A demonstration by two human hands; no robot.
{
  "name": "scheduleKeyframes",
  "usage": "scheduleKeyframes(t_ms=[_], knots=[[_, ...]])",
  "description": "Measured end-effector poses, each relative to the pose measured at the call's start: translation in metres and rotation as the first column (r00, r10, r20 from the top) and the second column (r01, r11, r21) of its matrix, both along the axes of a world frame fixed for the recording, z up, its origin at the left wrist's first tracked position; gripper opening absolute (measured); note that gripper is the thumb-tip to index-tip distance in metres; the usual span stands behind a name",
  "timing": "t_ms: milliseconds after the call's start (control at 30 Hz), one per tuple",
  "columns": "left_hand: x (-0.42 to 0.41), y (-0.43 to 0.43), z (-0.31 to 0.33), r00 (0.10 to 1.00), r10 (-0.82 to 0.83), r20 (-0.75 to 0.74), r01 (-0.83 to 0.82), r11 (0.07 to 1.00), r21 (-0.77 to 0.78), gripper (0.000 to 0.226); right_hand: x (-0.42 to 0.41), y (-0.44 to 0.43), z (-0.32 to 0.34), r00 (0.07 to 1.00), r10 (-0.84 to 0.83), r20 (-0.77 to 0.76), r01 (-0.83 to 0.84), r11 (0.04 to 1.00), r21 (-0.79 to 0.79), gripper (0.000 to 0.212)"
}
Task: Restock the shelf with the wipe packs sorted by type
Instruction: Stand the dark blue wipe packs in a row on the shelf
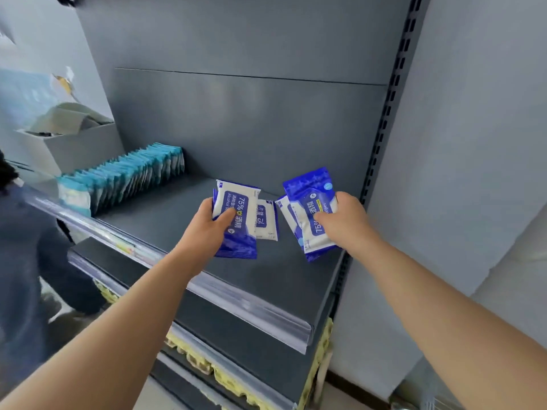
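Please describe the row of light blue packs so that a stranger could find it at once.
On the grey shelf, look to its left end. There the row of light blue packs stands upright, face to face, from front rail to back panel. Unlike the dark blue packs in the left hand and right hand, it is pale and untouched.

Only the person's two arms are in view. The left forearm (133, 321) and the right forearm (444, 306) are bare along their whole visible length, from the bottom edge of the view to the wrists. The left hand (210, 229) and the right hand (344, 220) are bare too. The fingernails are too blurred to make out.
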State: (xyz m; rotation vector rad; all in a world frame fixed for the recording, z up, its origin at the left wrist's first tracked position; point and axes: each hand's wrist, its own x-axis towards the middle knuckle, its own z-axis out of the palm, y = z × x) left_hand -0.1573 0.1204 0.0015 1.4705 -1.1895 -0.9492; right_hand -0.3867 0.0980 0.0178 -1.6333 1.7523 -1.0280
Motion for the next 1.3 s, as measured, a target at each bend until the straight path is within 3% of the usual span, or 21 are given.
scheduleKeyframes(t_ms=[300,433,500,533,600,667,800,933,1100,1300], knots=[[0.053,-0.098,-0.017,0.999,-0.042,-0.030,0.043,0.999,0.026,0.020,0.029,-0.092,-0.024,0.995,-0.045,-0.084,0.062,0.975,0.214,0.013],[0.071,-0.132,-0.020,0.991,-0.127,-0.053,0.128,0.991,0.024,0.024,0.039,-0.101,-0.013,0.962,-0.002,-0.273,0.095,0.940,0.328,0.021],[0.079,-0.149,-0.019,0.981,-0.183,-0.069,0.184,0.983,0.014,0.024,0.044,-0.105,-0.008,0.920,0.031,-0.390,0.111,0.935,0.336,0.015],[0.083,-0.157,-0.018,0.974,-0.211,-0.084,0.212,0.977,0.009,0.024,0.047,-0.108,-0.007,0.913,0.041,-0.406,0.096,0.946,0.311,0.022],[0.090,-0.170,-0.014,0.954,-0.274,-0.120,0.276,0.961,0.002,0.022,0.060,-0.113,-0.004,0.944,0.030,-0.327,0.047,0.974,0.223,0.049],[0.097,-0.181,-0.011,0.930,-0.343,-0.132,0.346,0.938,0.004,0.023,0.082,-0.117,0.002,0.984,0.053,-0.171,-0.027,0.988,0.150,0.051],[0.108,-0.198,-0.004,0.870,-0.486,-0.091,0.487,0.873,-0.005,0.025,0.125,-0.133,0.005,0.962,-0.010,0.274,-0.058,0.970,0.238,0.045],[0.117,-0.214,-0.006,0.871,-0.487,-0.069,0.486,0.873,-0.026,0.018,0.134,-0.137,0.005,0.967,-0.119,0.223,0.073,0.976,0.204,0.014],[0.131,-0.231,-0.013,0.901,-0.422,-0.098,0.422,0.906,-0.016,0.014,0.120,-0.122,0.009,0.921,-0.324,0.217,0.298,0.944,0.143,0.010],[0.132,-0.238,-0.007,0.864,-0.476,-0.164,0.470,0.879,-0.076,0.053,0.121,-0.108,0.011,0.875,-0.396,0.278,0.359,0.916,0.178,0.009]])
